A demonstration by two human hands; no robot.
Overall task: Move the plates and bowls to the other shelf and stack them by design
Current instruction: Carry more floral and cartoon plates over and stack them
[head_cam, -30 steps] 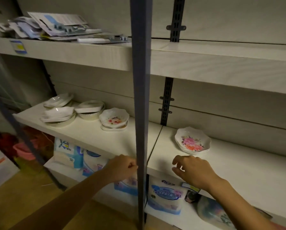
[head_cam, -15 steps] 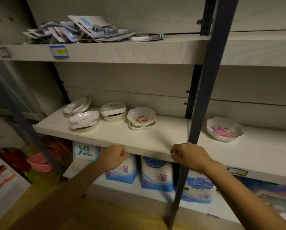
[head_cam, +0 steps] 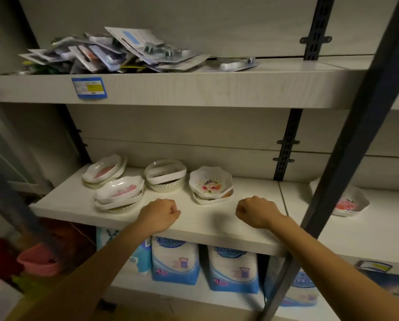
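Note:
On the left shelf point(head_cam: 73, 205) stand several small stacks of dishes: oval floral plates point(head_cam: 104, 169) at the back left, more oval plates point(head_cam: 119, 193) in front of them, a round textured bowl stack point(head_cam: 165, 176) in the middle, and flower-printed scalloped bowls point(head_cam: 211, 184) to the right. One floral scalloped bowl point(head_cam: 350, 202) sits alone on the right shelf point(head_cam: 379, 230), partly behind a dark post. My left hand point(head_cam: 160, 216) and my right hand point(head_cam: 256, 210) hover over the left shelf's front, fingers curled, holding nothing.
A dark metal post point(head_cam: 347, 149) runs diagonally in front of the shelves at the right. The upper shelf carries a pile of blister packs point(head_cam: 115, 52). Blue and white packages point(head_cam: 175, 260) fill the shelf below. A pink basket point(head_cam: 37, 260) sits low left.
The view has swung left, so the post now lies at the right. Both hands rose from the shelf's front edge to over its surface, nearer the dishes.

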